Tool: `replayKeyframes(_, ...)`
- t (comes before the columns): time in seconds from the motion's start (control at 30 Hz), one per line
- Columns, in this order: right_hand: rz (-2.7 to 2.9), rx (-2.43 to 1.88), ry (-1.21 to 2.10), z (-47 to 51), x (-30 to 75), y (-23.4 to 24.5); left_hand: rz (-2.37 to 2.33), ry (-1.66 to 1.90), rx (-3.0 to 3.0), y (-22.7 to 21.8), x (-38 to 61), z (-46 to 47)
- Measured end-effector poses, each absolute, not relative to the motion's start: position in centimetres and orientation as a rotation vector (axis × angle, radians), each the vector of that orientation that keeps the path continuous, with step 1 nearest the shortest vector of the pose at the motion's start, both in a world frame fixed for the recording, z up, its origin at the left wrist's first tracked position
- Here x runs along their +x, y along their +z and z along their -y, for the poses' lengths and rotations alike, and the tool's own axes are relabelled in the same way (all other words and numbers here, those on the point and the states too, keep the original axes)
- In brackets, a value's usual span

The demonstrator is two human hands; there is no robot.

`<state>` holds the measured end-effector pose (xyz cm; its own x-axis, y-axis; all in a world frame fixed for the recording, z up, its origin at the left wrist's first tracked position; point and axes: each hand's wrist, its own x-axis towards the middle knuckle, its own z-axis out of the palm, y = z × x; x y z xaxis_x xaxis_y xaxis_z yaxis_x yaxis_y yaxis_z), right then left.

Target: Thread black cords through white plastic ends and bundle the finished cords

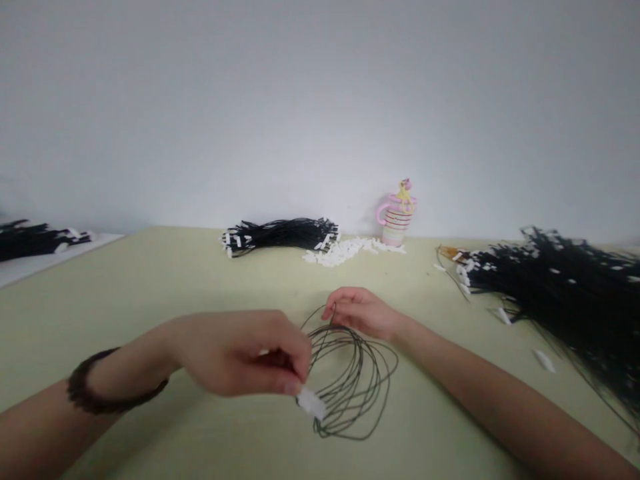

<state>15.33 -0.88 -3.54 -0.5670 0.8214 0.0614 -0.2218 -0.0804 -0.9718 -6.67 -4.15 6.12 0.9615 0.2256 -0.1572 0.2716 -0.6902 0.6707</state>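
My left hand (245, 353), with a dark bracelet on the wrist, pinches the white connectors (311, 402) at one end of a few thin black wires (357, 383). The wires curl in loops on the pale green table between my hands. My right hand (361, 312) rests just beyond the loops, thumb and fingers pinched on the far end of the wires. Both hands are closed.
A big heap of black wires with white ends (565, 287) lies at the right. A tied bundle (280, 235) and a pile of loose white connectors (345, 250) sit by the wall, next to a pink striped cup (397, 217). Another bundle (35, 239) lies far left.
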Motion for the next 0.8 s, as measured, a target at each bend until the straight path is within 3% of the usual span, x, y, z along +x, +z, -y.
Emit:
replayKeyframes(0.13, 1.444, -0.894, 1.551, 0.2, 15.9, -3.2, -0.339, -0.055, 2.744, 3.8, -5.1, 4.9)
replayKeyframes(0.3, 1.878, -1.147, 0.653, 0.8, 15.9, -1.9, -0.458, 0.026, 2.85, 1.5, -5.1, 3.0)
replayKeyframes(0.4, 2.109, -1.077, 0.325, 2.3, 15.2, -0.7, -0.626, 0.108, 2.922, 0.8, -5.4, 2.1)
replayKeyframes(0.67, 2.538, -1.188, -0.1, 5.2, 12.5, -2.8, -0.731, 0.172, 2.685, 0.8, -5.9, -0.4)
replayKeyframes(0.8, 2.477, -1.193, -0.047, 5.4, 12.5, -4.0, -1.03, 0.623, 2.13, 1.3, -8.8, -5.1)
